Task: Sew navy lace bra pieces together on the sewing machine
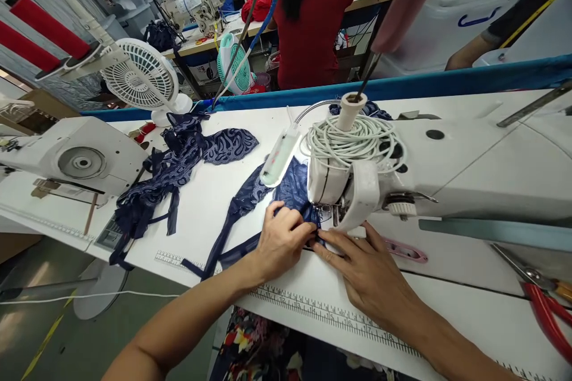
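A navy lace garment piece (250, 199) lies on the white table (214, 190), running under the head of a white sewing machine (447, 172). My left hand (279, 241) rests on the lace just left of the needle, fingers curled and pressing the fabric edge. My right hand (366, 271) lies flat on the table to the right, its fingertips touching the lace edge at the presser foot. Navy straps trail from the piece toward the table's front edge.
A pile of navy lace pieces (179, 161) lies at the left. A white fan (140, 74) stands behind it. Red-handled pliers (543, 303) lie at the right, pink snips (406, 250) under the machine arm. A person in red (313, 12) stands beyond the table.
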A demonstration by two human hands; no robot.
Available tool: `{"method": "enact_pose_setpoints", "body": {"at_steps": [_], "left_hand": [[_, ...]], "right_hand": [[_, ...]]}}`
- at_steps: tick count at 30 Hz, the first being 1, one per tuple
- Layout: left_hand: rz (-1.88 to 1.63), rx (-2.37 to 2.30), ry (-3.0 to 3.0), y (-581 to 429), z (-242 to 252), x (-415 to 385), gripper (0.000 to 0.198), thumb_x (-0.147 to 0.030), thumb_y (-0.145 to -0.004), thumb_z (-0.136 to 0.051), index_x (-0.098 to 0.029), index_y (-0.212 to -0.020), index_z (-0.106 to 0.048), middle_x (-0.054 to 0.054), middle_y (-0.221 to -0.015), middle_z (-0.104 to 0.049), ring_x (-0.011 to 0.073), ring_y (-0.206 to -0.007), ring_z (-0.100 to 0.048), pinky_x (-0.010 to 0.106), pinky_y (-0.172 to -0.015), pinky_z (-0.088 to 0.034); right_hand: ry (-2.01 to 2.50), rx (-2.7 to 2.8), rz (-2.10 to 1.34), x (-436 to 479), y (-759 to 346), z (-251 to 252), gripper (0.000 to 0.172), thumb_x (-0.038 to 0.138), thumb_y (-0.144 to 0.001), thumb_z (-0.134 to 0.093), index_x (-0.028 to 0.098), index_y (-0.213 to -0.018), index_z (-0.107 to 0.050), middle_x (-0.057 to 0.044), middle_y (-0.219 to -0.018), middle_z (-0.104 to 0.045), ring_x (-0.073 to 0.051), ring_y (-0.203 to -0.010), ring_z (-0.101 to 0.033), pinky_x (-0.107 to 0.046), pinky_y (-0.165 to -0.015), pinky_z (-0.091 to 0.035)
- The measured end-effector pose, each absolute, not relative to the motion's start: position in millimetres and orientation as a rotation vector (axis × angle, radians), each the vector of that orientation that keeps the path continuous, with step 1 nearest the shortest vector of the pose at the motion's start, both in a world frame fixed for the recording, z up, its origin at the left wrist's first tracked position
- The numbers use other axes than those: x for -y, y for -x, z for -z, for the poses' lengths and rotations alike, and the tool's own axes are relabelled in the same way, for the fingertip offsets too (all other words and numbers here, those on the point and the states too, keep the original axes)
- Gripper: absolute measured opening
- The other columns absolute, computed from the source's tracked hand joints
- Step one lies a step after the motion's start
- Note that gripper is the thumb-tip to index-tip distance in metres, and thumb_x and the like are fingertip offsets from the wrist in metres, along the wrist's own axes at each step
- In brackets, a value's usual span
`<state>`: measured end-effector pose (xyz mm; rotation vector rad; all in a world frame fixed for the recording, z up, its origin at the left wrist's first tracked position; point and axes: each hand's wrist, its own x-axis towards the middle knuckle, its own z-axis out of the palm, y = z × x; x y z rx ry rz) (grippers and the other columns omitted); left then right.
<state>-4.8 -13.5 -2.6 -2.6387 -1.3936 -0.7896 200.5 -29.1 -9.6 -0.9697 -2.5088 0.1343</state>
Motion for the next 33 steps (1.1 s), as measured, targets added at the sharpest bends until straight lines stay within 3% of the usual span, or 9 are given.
{"method": "enact_pose_setpoints", "body": {"at_steps": [4, 9, 13, 19, 23, 28, 33], "left_hand": [[0.816, 1.327, 2.726, 14.2, 0.8, 13.3, 0.021, -0.012, -0.091, -0.051, -0.023, -0.094, -0.068, 0.000, -0.087, -0.066, 0.0156, -0.087, -0.059, 0.057, -0.116, -0.016], [0.843, 1.324, 2.812, 16.5, 6.6, 13.5, 0.020, -0.013, -0.091, -0.051, -0.023, -0.097, -0.068, 0.000, -0.086, -0.068, 0.0139, -0.083, -0.060, 0.050, -0.115, -0.023], [0.960, 1.308, 2.882, 19.9, 14.0, 6.6, 0.019, -0.017, -0.093, -0.053, -0.025, -0.099, -0.068, -0.001, -0.086, -0.068, 0.0135, -0.083, -0.060, 0.048, -0.113, -0.026], [0.817, 1.267, 2.940, 24.2, 10.4, -16.5, 0.024, -0.012, -0.088, -0.051, -0.025, -0.099, -0.068, -0.001, -0.080, -0.066, 0.0160, -0.085, -0.059, 0.049, -0.108, -0.032], [0.733, 1.242, 2.839, 20.4, 8.1, -11.2, 0.023, -0.008, -0.085, -0.050, -0.021, -0.096, -0.066, 0.001, -0.081, -0.063, 0.0167, -0.082, -0.057, 0.048, -0.104, -0.038], [0.858, 1.300, 2.652, 14.9, 6.7, 3.2, 0.018, -0.011, -0.088, -0.051, -0.022, -0.094, -0.064, 0.004, -0.090, -0.064, 0.0186, -0.093, -0.057, 0.053, -0.109, -0.031], [0.763, 1.249, 2.751, 13.3, 4.3, 1.1, 0.017, -0.013, -0.090, -0.048, -0.021, -0.091, -0.063, 0.000, -0.080, -0.065, 0.0154, -0.080, -0.056, 0.055, -0.112, -0.025]], "right_hand": [[0.971, 2.532, -0.094, 30.8, -199.0, 10.5, 0.049, 0.004, -0.077, -0.048, 0.023, -0.117, -0.067, -0.005, -0.118, -0.067, -0.022, -0.100, -0.058, -0.053, -0.115, -0.017], [0.942, 2.525, -0.114, 34.0, -200.8, 12.5, 0.048, 0.005, -0.076, -0.049, 0.023, -0.117, -0.066, -0.003, -0.118, -0.067, -0.022, -0.099, -0.058, -0.052, -0.115, -0.016], [0.963, 2.532, -0.114, 33.0, -202.0, 13.4, 0.049, 0.005, -0.078, -0.047, 0.023, -0.120, -0.065, -0.003, -0.118, -0.068, -0.021, -0.094, -0.059, -0.051, -0.110, -0.022], [1.013, 2.562, -0.022, 24.0, -200.1, 10.7, 0.057, -0.001, -0.078, -0.042, 0.022, -0.125, -0.063, -0.003, -0.126, -0.066, -0.020, -0.087, -0.059, -0.048, -0.097, -0.032], [0.995, 2.541, -0.037, 25.6, -200.1, 10.9, 0.050, 0.002, -0.082, -0.043, 0.020, -0.124, -0.064, -0.004, -0.128, -0.065, -0.021, -0.093, -0.060, -0.050, -0.105, -0.029], [0.972, 2.485, -0.068, 31.3, -199.2, 12.8, 0.047, 0.003, -0.084, -0.045, 0.021, -0.122, -0.064, -0.003, -0.124, -0.067, -0.020, -0.099, -0.061, -0.051, -0.114, -0.022], [0.952, 2.447, -0.093, 32.2, -196.9, 12.2, 0.042, 0.002, -0.085, -0.044, 0.020, -0.116, -0.067, -0.002, -0.119, -0.070, -0.019, -0.100, -0.061, -0.049, -0.116, -0.021]]}}
